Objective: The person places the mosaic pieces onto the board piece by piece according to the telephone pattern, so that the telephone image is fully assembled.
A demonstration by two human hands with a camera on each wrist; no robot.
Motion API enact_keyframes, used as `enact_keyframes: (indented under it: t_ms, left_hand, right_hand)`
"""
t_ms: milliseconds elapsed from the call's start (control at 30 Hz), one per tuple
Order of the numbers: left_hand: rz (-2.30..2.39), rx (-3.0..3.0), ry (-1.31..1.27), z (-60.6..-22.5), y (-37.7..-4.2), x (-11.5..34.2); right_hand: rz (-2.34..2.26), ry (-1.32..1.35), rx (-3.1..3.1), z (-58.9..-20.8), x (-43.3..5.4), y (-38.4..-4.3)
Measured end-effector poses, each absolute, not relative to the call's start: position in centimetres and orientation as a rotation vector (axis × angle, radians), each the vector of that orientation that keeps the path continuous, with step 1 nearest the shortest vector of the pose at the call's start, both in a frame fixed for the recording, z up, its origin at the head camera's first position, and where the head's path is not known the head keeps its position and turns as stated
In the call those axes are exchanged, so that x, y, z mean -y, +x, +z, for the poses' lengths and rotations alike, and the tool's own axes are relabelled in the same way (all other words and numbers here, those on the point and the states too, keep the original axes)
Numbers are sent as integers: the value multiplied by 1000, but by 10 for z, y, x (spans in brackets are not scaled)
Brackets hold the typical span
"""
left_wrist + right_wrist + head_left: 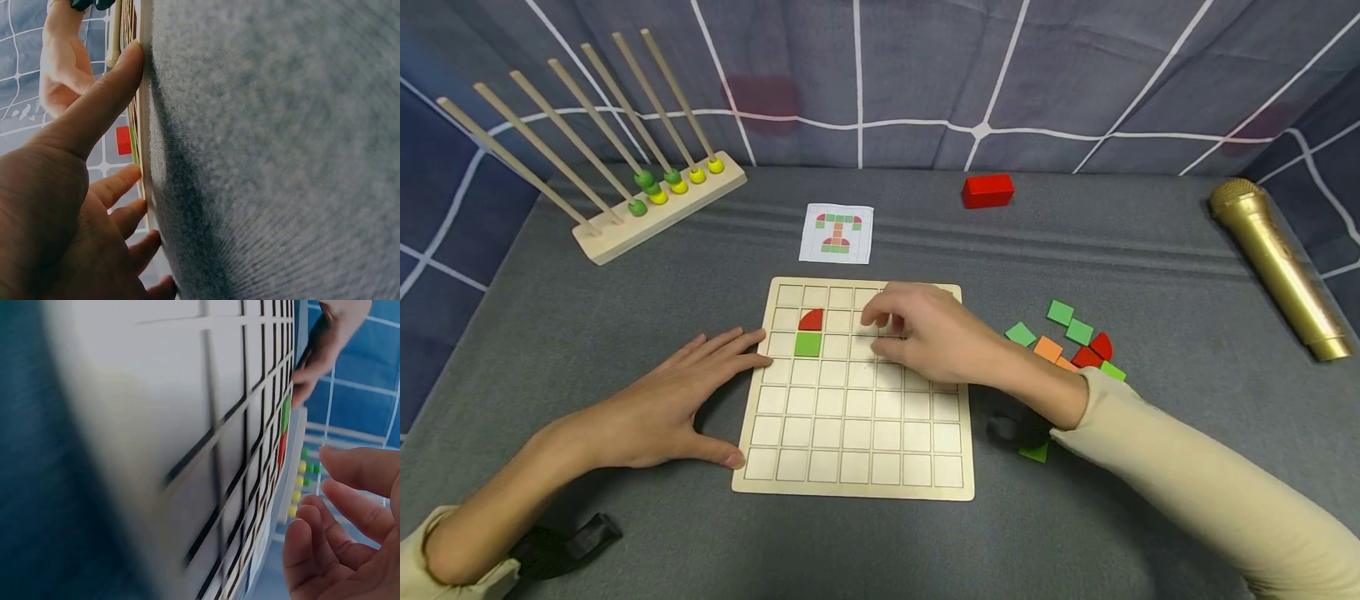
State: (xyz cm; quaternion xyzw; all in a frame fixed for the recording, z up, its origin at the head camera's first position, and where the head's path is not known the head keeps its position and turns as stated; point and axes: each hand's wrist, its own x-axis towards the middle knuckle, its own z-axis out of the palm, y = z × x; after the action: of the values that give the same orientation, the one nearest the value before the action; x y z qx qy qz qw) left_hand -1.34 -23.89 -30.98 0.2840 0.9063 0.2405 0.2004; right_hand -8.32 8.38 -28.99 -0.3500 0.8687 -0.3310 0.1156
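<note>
A pale wooden grid board (850,492) lies on the grey cloth. On its upper left, a red quarter-circle tile (812,320) sits directly above a green square tile (808,344). My left hand (677,408) has its fingers spread, fingertips and thumb against the board's left edge; the left wrist view shows the thumb (109,100) along that edge. Over the upper right of the grid is my right hand (936,333), its fingers loosely bent. Seen from the right wrist, a gap separates the thumb from the fingers (300,544), with nothing between them.
Loose green (1060,312), orange (1047,347) and red tiles (1101,345) lie right of the board, partly under my right forearm. Behind the board are a pattern card (808,250) and a red block (988,192). A bead rack (662,223) stands back left, a gold microphone (1285,271) lies right.
</note>
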Motion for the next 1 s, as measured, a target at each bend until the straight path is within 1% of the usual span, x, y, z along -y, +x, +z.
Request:
enact_keyframes:
  t_ms: [267,533,733,1000]
  left_hand:
    - [672,-2530,807,-311,-14,239]
    - [686,-2515,793,-309,-13,239]
    - [685,-2508,773,-309,-13,238]
    - [688,-2510,784,-310,-14,238]
  right_hand:
    - [-1050,-836,-2601,-296,-155,-79]
    - [-984,-748,-2739,-303,-210,-75]
    - [-908,-730,-2782,-308,-228,-74]
    - [-898,-691,-2781,-311,-225,-75]
